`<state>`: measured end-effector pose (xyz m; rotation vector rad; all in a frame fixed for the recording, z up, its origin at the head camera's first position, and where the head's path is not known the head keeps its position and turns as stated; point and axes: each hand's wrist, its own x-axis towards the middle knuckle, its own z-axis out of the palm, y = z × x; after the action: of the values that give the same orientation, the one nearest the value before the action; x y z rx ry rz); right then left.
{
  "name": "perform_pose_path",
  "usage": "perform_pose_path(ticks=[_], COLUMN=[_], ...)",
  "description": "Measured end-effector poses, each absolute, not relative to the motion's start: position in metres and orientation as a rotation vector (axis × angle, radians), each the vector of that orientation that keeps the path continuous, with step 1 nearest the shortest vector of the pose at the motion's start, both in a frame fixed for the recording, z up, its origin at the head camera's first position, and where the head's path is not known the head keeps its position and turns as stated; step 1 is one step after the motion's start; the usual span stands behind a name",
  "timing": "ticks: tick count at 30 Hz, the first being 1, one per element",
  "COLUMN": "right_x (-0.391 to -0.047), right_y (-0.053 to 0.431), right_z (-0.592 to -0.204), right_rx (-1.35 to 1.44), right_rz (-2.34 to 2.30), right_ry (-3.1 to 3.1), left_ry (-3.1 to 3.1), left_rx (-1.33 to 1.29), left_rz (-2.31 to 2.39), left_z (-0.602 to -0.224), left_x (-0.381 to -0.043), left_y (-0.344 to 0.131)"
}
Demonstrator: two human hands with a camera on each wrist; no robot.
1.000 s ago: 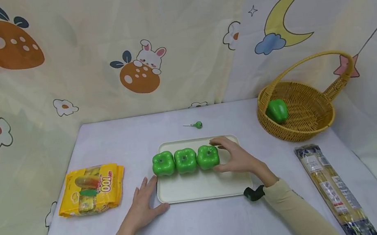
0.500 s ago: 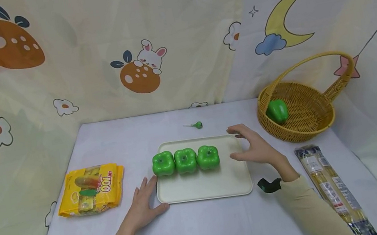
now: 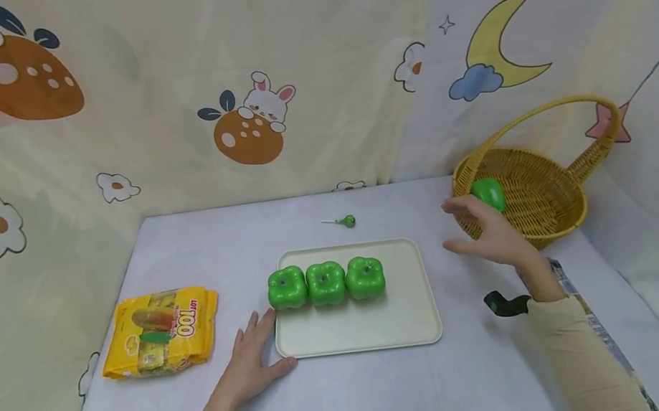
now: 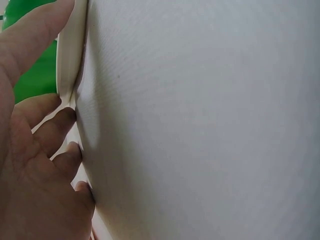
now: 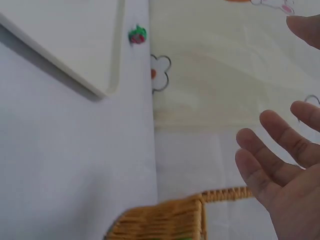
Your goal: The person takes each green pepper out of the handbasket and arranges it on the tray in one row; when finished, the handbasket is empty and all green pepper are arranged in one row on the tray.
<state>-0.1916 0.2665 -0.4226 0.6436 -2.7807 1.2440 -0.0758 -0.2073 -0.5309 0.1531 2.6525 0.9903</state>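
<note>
Three green bell peppers (image 3: 326,283) stand in a row on a white rectangular tray (image 3: 381,320). My left hand (image 3: 254,363) lies at the tray's left edge, its fingers spread and its thumb and fingertips at the rim. In the left wrist view those fingers (image 4: 45,125) rest beside the tray wall, with green pepper showing behind. My right hand (image 3: 494,232) is at the left front of a wicker basket (image 3: 537,192), holding nothing, thumb and fingers apart. Another green pepper (image 3: 488,195) sits in the basket, partly covered by this hand in the head view.
A yellow snack package (image 3: 160,333) lies left of the tray. Behind the tray is a small green-ended pin-like item (image 3: 347,221). A long clear package (image 3: 607,337) lies at the right, mostly hidden under the right forearm. Patterned cloth walls surround the table.
My right hand has let go of the rightmost pepper on the tray and moved right and back to the basket. My left hand has stayed at the tray's edge.
</note>
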Motion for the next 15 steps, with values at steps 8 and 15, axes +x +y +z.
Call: perform_pose_path(ticks=[8, 15], right_x=[-0.202, -0.212], right_y=[0.304, 0.327], right_z=[-0.411, -0.402], right_rx=[0.503, 0.264], right_rz=[1.207, 1.211], right_ry=[-2.825, -2.914], left_ry=[2.650, 2.659], left_rx=[0.147, 0.172], left_rz=[0.986, 0.996], left_z=[-0.531, -0.531], left_x=[-0.076, -0.076], left_y=[-0.207, -0.207])
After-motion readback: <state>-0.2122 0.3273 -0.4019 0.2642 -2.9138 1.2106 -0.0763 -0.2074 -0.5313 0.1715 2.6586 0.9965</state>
